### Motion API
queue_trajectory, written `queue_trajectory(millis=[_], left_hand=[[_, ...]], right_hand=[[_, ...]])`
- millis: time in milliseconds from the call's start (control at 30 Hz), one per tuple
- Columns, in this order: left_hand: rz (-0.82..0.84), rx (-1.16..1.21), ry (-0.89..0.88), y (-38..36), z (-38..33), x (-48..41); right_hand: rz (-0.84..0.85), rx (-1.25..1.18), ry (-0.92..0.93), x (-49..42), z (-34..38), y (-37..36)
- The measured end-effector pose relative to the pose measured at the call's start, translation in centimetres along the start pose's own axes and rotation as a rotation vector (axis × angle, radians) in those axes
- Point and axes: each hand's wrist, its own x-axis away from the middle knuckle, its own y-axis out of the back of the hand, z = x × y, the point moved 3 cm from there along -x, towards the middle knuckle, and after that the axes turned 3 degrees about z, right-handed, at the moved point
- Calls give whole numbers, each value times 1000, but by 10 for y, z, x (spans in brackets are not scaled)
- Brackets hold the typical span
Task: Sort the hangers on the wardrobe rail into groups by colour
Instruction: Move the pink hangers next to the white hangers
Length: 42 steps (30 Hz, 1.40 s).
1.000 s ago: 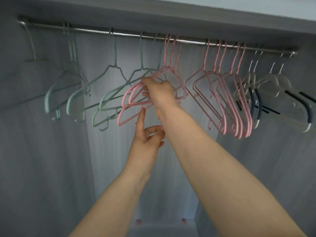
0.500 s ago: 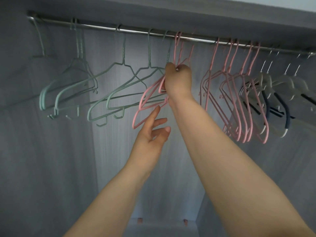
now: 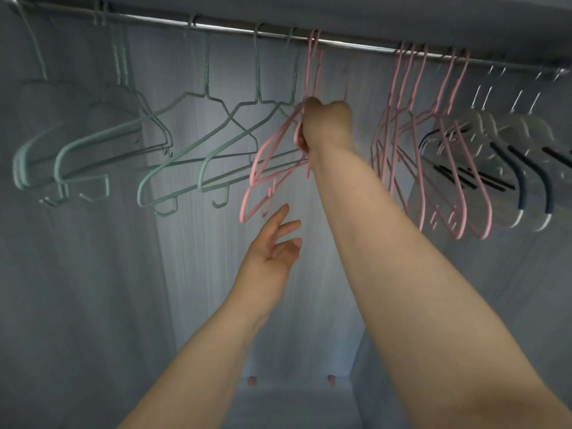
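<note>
The right hand (image 3: pixel 326 125), at upper centre of the frame, grips a small bunch of pink hangers (image 3: pixel 275 168) hooked on the rail (image 3: pixel 356 46). The left hand (image 3: pixel 272 255) hovers below them, fingers spread and empty. Green hangers (image 3: pixel 173 144) hang at left; more pink ones (image 3: pixel 433 168) and white hangers (image 3: pixel 507 150) at right.

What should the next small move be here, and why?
Probably slide the held pink hangers rightward along the rail to the larger pink group. The right hand grips them at their necks, a gap separates them from that group, and green hangers hang directly to their left. The left hand is open and empty.
</note>
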Motion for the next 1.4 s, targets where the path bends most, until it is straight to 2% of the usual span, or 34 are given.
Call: queue_trajectory(millis=[167, 333, 600, 700, 800, 1033, 1167, 1233, 1267, 1333, 1400], left_hand=[[8, 8, 67, 2, 18, 4], [-39, -13, 137, 10, 37, 11], [-115, -135, 205, 13, 66, 16], [-115, -196, 235, 10, 78, 13], [-135, -382, 246, 18, 88, 8], [-223, -1031, 343, 71, 101, 21], [-241, -1239, 423, 113, 83, 44], [-199, -1269, 380, 128, 66, 57], [-149, -1193, 318, 131, 57, 64], [-22, -1058, 182, 120, 36, 79], [71, -1010, 127, 95, 15, 93]], right_hand=[[-18, 134, 19, 39, -45, 9], [125, 245, -52, 92, -92, 52], [162, 592, 54, 102, -167, 142], [248, 706, 94, 97, -177, 166], [361, 760, 149, 90, -180, 184], [512, 633, 208, 57, -202, 194], [454, 751, 408, 41, -223, 180], [357, 750, 476, 34, -234, 173], [293, 699, 472, 31, -241, 170], [175, 587, 352, 26, -258, 170], [129, 554, 227, 26, -276, 166]])
